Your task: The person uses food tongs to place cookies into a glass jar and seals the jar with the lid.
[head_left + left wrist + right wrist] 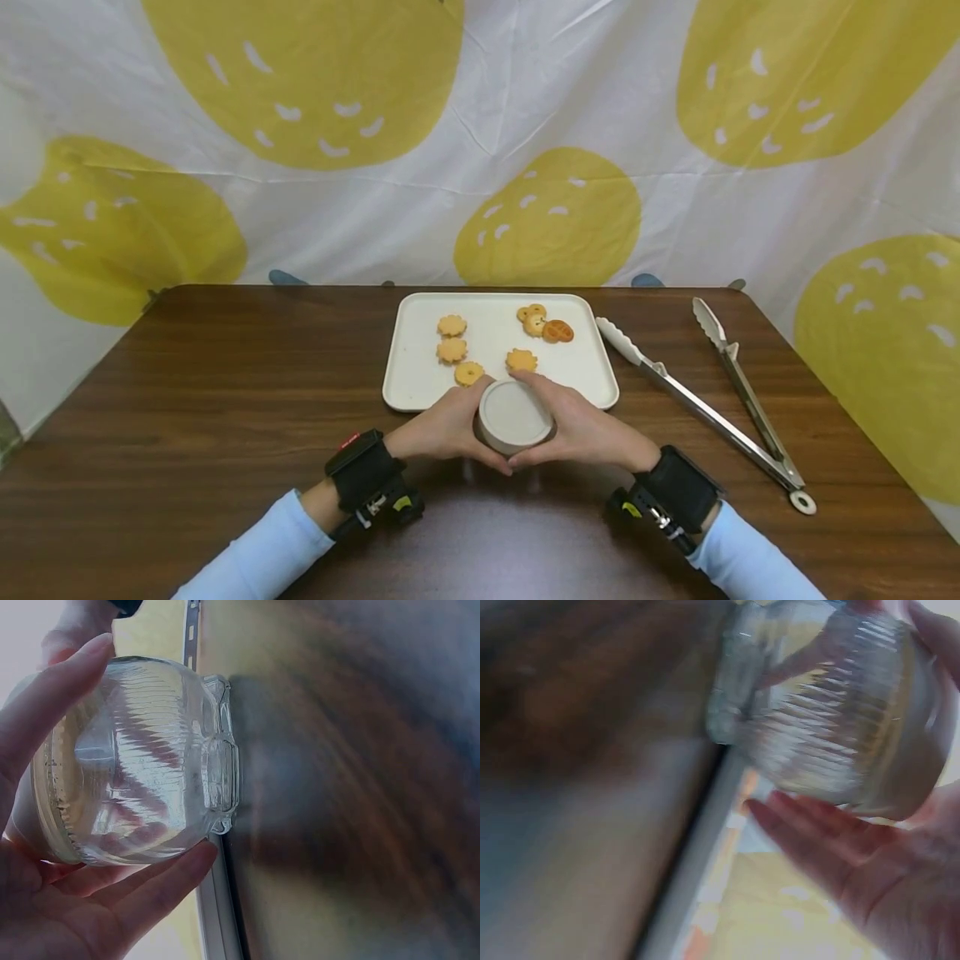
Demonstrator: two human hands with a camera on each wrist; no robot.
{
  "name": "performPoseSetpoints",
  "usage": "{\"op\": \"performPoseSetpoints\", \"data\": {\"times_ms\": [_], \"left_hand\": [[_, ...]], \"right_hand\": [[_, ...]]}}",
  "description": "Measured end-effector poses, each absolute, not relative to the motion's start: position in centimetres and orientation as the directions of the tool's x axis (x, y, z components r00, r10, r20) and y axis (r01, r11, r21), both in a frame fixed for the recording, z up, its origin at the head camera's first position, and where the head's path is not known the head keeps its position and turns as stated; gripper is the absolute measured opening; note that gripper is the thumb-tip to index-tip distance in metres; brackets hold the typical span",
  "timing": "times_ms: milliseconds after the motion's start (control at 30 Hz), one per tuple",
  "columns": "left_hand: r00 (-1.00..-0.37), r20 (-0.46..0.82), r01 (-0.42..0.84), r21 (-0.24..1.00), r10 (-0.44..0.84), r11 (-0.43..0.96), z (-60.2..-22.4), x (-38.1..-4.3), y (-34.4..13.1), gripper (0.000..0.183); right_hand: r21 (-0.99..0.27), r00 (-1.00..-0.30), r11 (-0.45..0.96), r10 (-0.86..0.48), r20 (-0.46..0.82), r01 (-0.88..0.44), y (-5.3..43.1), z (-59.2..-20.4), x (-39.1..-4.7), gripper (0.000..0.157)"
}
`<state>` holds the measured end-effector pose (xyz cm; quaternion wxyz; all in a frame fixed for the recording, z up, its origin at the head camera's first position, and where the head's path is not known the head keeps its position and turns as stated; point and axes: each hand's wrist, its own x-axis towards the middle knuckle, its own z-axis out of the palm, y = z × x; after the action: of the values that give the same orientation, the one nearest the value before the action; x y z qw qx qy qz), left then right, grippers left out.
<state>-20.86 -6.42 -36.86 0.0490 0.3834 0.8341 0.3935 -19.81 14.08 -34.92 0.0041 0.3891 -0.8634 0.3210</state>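
Your left hand (448, 423) and right hand (588, 423) curve around a glass jar (146, 757), gripping it between them, pale lid (515, 413) uppermost; you cannot tell whether its base touches the table (225, 433). To your right hand's right lie spread metal tongs (712, 416). Just beyond your fingers, a white tray (416, 350) bears cookies (452, 350); farther behind hangs a yellow-patterned cloth (547, 217).

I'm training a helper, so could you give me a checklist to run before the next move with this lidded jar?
1. Clear, ribbed glass jar held by both left hand and right hand: ok.
2. Round, pale-grey lid on the jar's top: ok.
3. Lid fastened tightly: cannot tell.
4. Jar's base resting on brown wooden table: cannot tell.
5. Golden-brown cookies on white rectangular tray: ok.
6. A hand free for silver metal tongs: not ok, both grip the jar.
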Motion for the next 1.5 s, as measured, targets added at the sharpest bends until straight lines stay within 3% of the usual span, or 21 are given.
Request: {"op": "performPoseSetpoints", "data": {"times_ms": [167,267,367,567,833,1133,1367,1500], "left_hand": [[-0.717,0.206,0.575,0.714,0.665,0.4,-36.9,-20.8,-6.5,0.083],[-0.718,0.213,0.577,0.715,0.663,0.395,-36.9,-20.8,-6.4,0.083],[-0.716,0.223,0.586,0.706,0.662,0.396,-36.9,-20.7,-6.4,0.082],[-0.729,0.21,0.569,0.715,0.652,0.406,-37.0,-20.8,-6.4,0.08],[-0.711,0.224,0.59,0.706,0.666,0.392,-37.1,-20.9,-6.5,0.078],[-0.718,0.208,0.58,0.708,0.665,0.404,-37.1,-21.0,-6.6,0.08],[-0.722,0.188,0.572,0.704,0.666,0.421,-36.9,-20.8,-6.4,0.081],[-0.724,0.183,0.567,0.708,0.665,0.422,-36.9,-20.8,-6.4,0.083]], "right_hand": [[-0.408,-0.75,0.631,-0.586,0.308,-0.66,12.8,-34.1,-18.3,0.089],[-0.259,-0.738,0.704,-0.548,0.393,-0.661,11.8,-34.2,-17.4,0.082],[-0.203,-0.725,0.734,-0.513,0.459,-0.648,11.3,-34.7,-17.0,0.08],[-0.291,-0.763,0.739,-0.441,0.473,-0.607,11.3,-35.3,-17.1,0.079],[-0.325,-0.72,0.671,-0.465,0.515,-0.666,11.7,-35.3,-17.8,0.074],[-0.395,-0.706,0.588,-0.535,0.464,-0.706,12.5,-35.2,-18.6,0.076],[-0.397,-0.657,0.525,-0.629,0.416,-0.753,13.2,-35.0,-19.4,0.078],[-0.398,-0.675,0.546,-0.623,0.394,-0.737,13.1,-34.9,-19.2,0.081]]}}
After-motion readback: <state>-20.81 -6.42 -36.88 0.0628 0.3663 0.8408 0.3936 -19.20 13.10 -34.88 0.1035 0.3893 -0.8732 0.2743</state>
